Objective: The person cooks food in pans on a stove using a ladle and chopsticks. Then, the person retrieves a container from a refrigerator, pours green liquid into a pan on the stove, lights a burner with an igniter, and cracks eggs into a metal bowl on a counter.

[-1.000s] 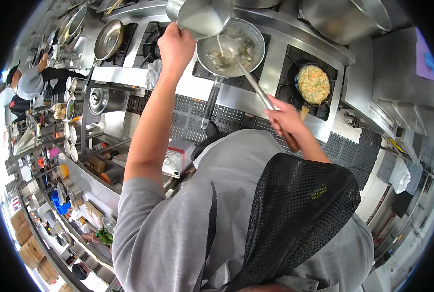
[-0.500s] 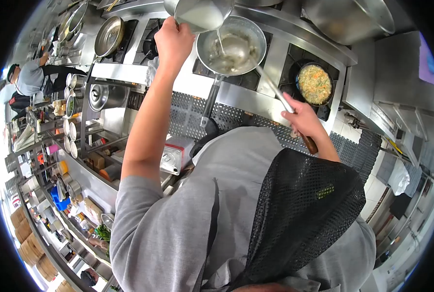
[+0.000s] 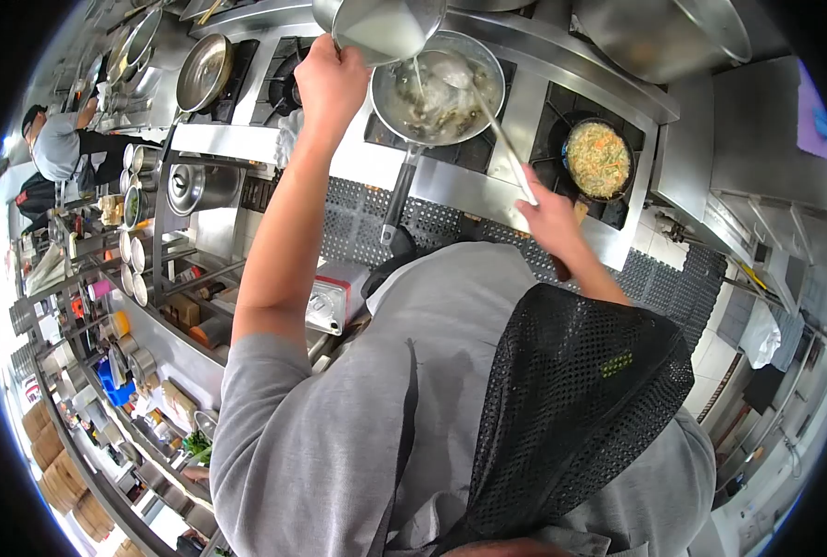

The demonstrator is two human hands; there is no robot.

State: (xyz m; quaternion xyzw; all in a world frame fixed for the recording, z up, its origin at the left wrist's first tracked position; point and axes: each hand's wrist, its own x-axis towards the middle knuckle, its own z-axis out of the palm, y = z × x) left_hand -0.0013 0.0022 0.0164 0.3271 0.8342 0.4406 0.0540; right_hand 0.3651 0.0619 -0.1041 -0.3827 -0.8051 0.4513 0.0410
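Note:
My left hand is closed on the edge of a metal pot of milky liquid, tipped above the frying pan. A thin white stream falls from it into the pan, where dark pieces lie in a bubbling pale liquid. My right hand is wrapped round the long handle of a metal ladle, whose bowl sits in the pan near its upper right. The pan's black handle points towards me, with neither hand on it.
On the right burner stands a dark skillet of yellow-green food with orange bits. A frying pan rests at the left of the stove, and a large metal pot at the back right. Another person stands far left.
The ladle's bowl has moved up and right within the pan, and my right hand has shifted slightly left and down. My left hand keeps pouring, almost unmoved. The pan's contents look more spread out.

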